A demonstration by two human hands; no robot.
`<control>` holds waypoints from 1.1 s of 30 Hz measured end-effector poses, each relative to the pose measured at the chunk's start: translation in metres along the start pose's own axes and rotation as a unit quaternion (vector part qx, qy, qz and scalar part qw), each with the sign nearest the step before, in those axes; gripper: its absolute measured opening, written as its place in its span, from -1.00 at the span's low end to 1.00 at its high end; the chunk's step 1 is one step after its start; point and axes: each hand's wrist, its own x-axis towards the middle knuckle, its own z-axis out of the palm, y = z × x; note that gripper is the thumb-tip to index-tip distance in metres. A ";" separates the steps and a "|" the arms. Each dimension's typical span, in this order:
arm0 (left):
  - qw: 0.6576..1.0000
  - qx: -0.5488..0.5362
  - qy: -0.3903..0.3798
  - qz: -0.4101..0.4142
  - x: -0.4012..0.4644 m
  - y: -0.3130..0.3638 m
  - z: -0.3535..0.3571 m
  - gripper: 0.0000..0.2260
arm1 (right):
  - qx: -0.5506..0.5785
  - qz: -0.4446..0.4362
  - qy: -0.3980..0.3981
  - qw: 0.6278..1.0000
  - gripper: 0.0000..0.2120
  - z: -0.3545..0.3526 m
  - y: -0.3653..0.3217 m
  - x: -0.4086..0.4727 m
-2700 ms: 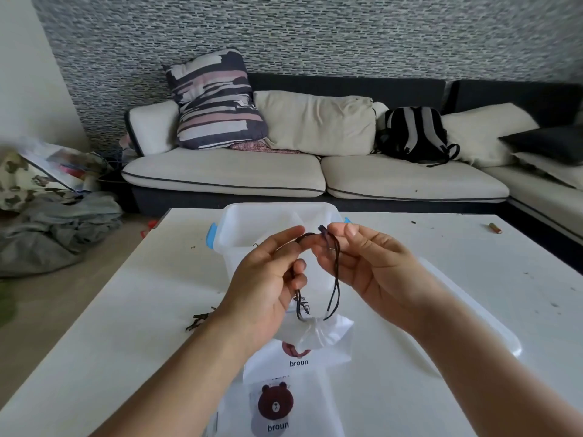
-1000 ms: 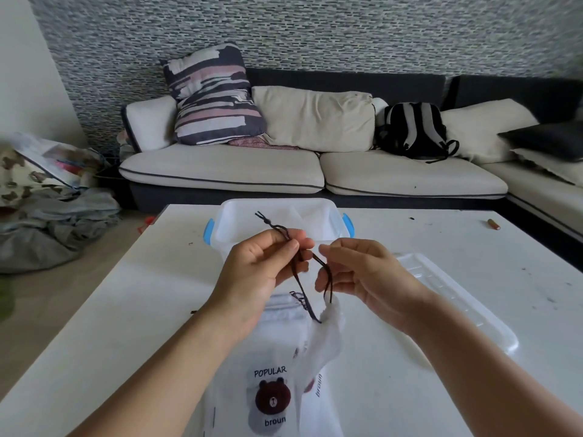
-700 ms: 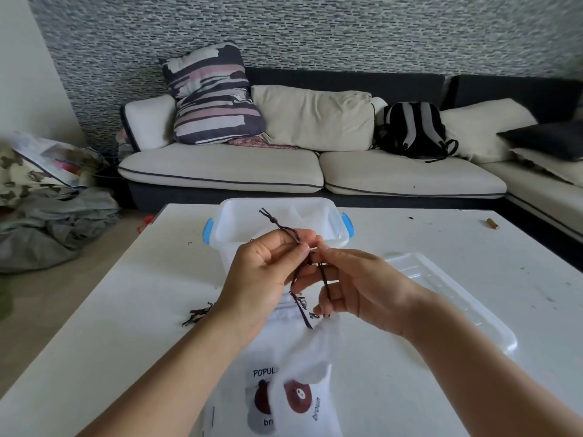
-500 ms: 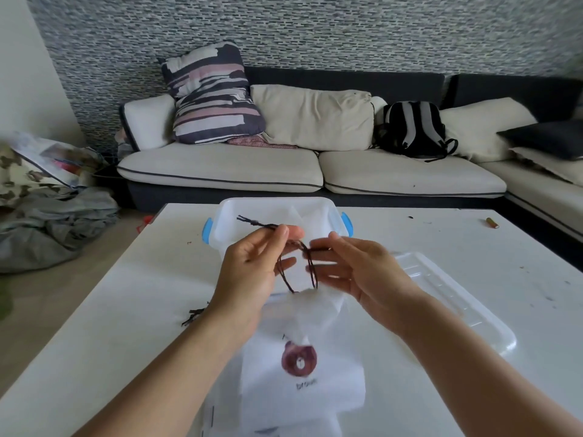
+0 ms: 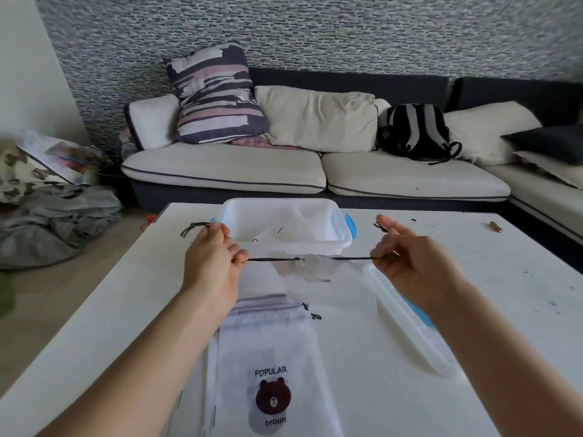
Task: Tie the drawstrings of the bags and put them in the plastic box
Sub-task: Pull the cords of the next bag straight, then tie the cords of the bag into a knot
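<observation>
1. A cream-cushioned sofa with a dark frame (image 5: 239, 171) stands against a grey mottled brick-pattern wall (image 5: 347, 33).
2. A striped navy, pink and white pillow (image 5: 217, 96) leans upright on the sofa, touching a plain cream cushion (image 5: 315, 121).
3. A black-and-grey backpack (image 5: 416, 132) sits on the sofa seat.
4. A dark grey cushion (image 5: 549, 143) lies at the far right.
5. A heap of grey cloth (image 5: 53, 225) lies on the floor at left.
6. A small brown cylinder (image 5: 496, 226) rests on the white table (image 5: 504, 294).
</observation>
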 end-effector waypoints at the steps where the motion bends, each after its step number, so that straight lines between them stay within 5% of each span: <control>1: 1.000 0.011 -0.012 0.002 -0.002 -0.001 0.001 -0.68 | -0.045 -0.018 -0.011 0.999 -0.67 0.001 0.001 -0.001; 4: 0.999 0.010 -0.039 -0.021 -0.009 -0.004 0.007 -0.70 | -0.237 -0.083 -0.072 0.965 -0.72 0.008 0.003 -0.012; 8: 0.996 -0.010 -0.074 -0.041 -0.017 -0.002 0.011 -0.72 | -0.554 -0.145 -0.194 0.797 -0.74 0.018 0.011 -0.034; 10: 0.995 -0.015 -0.082 -0.050 -0.020 -0.002 0.012 -0.70 | -0.637 -0.169 -0.203 0.725 -0.74 0.020 0.019 -0.036; 13: 0.994 -0.028 -0.082 -0.066 -0.022 0.000 0.012 -0.71 | -0.673 -0.149 -0.227 0.688 -0.77 0.021 0.028 -0.035; 16: 0.994 -0.019 -0.077 -0.070 -0.021 0.001 0.009 -0.75 | -0.675 -0.116 -0.252 0.684 -0.78 0.022 0.030 -0.034; 19: 0.988 0.130 -0.065 -0.043 -0.015 -0.003 0.001 -0.89 | -0.627 -0.092 -0.239 0.735 -0.61 0.022 0.027 -0.033; 22: 0.958 0.274 -0.074 -0.046 -0.008 -0.011 -0.012 -0.64 | -0.586 -0.062 -0.225 0.776 -0.57 0.022 0.026 -0.033; 26: 0.886 0.444 -0.126 -0.041 -0.010 -0.008 -0.022 -0.64 | -0.578 -0.046 -0.235 0.780 -0.73 0.023 0.027 -0.033; 30: 0.793 0.594 -0.096 0.094 -0.009 -0.003 -0.022 0.04 | -0.547 -0.045 -0.237 0.801 -0.79 0.022 0.025 -0.033; 33: 0.761 0.566 -0.242 0.206 -0.021 -0.004 -0.016 -0.35 | -0.525 -0.055 -0.240 0.815 -0.83 0.021 0.022 -0.033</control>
